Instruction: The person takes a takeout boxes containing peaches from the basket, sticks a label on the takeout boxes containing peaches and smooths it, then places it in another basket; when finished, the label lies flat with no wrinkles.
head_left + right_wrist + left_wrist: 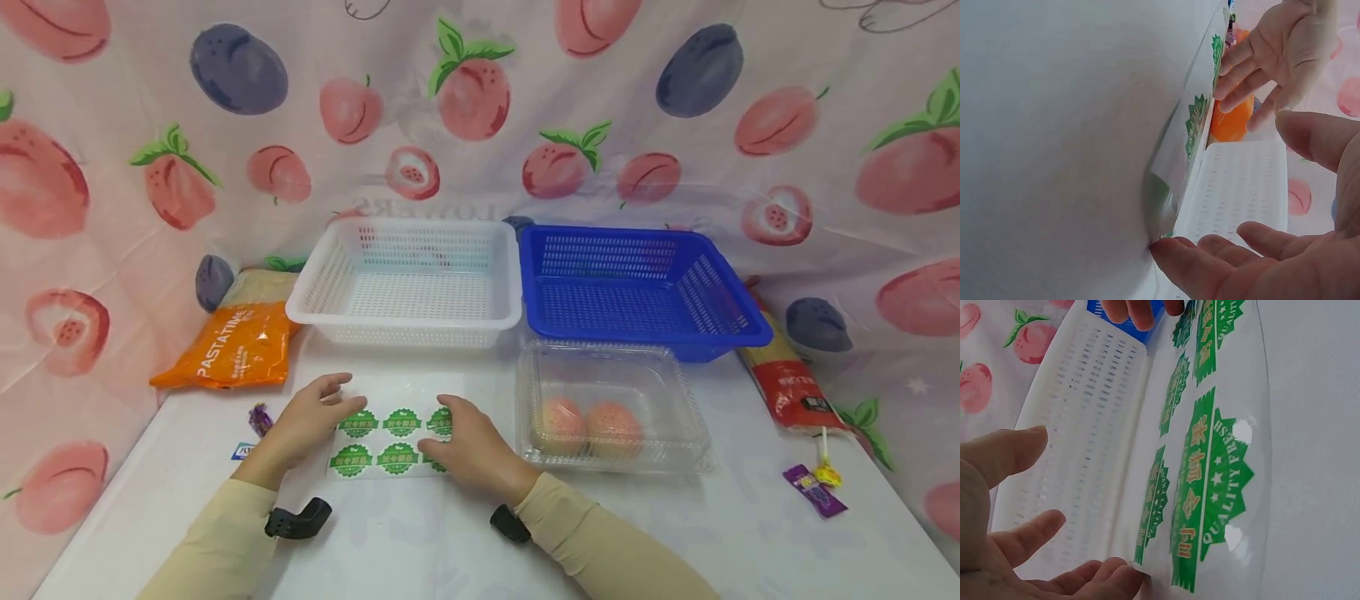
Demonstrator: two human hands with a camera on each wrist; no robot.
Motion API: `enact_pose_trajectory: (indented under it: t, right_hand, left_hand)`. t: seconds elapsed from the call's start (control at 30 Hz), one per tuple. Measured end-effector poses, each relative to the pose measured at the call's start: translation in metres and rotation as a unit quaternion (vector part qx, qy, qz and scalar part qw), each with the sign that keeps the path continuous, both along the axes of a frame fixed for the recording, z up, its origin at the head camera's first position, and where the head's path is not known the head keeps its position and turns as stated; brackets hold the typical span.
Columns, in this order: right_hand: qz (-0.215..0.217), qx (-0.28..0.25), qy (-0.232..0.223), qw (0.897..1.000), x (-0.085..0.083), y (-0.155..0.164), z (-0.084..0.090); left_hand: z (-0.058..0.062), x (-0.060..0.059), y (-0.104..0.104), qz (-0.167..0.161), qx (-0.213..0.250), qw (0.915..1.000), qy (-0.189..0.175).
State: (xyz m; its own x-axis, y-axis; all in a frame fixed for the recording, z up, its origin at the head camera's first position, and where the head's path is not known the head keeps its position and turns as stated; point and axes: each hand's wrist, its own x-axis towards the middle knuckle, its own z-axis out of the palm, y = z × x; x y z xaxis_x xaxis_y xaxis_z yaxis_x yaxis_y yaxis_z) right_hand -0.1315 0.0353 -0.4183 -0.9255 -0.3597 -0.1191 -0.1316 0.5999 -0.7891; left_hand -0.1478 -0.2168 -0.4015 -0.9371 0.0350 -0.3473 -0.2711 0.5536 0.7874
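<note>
A clear sheet of round green stickers [401,422] lies flat on the table between the two hands, printed "QUALITY FRESH". My left hand [311,425] is at the sheet's left side, thumb and fingers spread apart; in the left wrist view its lower fingertips [1125,578] reach the sheet's edge. At the opposite side, the fingertips of my right hand [476,446] touch the sheet's edge. Its corner [1163,197] curls up there in the right wrist view, with the right thumb [1310,134] held away. Part of the right-hand stickers is hidden behind this hand.
A clear lidded box [652,392] with two round pink fruits [613,429] stands right of the hands. Behind are a white basket [405,321] and a blue basket [645,329]. An orange pasta bag [240,346], a red-and-yellow packet [795,392] and wrapped sweets [816,490] lie at the sides.
</note>
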Motion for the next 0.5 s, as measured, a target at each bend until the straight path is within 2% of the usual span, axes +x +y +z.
enact_pose_trajectory:
  t: [0.13,0.23,0.3,0.4,0.5]
  right_hand:
    - [0.002,-0.001,-0.003,1.0,0.0004,-0.0002,0.0012]
    - [0.001,0.0,-0.005,1.0,0.0006,-0.0005,0.0018]
    - [-0.001,0.002,-0.006,1.0,0.0008,-0.0004,0.0025]
    - [-0.003,0.001,-0.003,1.0,0.0003,-0.0003,0.0033]
    - [-0.005,0.0,-0.004,1.0,-0.0006,-0.0005,0.003]
  left_hand:
    - [-0.003,-0.0029,-0.0006,0.042,0.014,0.999,-0.002]
    - [-0.0046,-0.0046,-0.0012,0.086,0.065,0.9942,0.0]
    - [-0.0046,-0.0052,-0.0008,0.097,0.096,0.9907,-0.004]
    - [-0.0044,-0.0046,0.0017,0.072,0.123,0.9897,-0.013]
    - [-0.0051,-0.0028,0.0051,0.022,0.118,0.9926,-0.019]
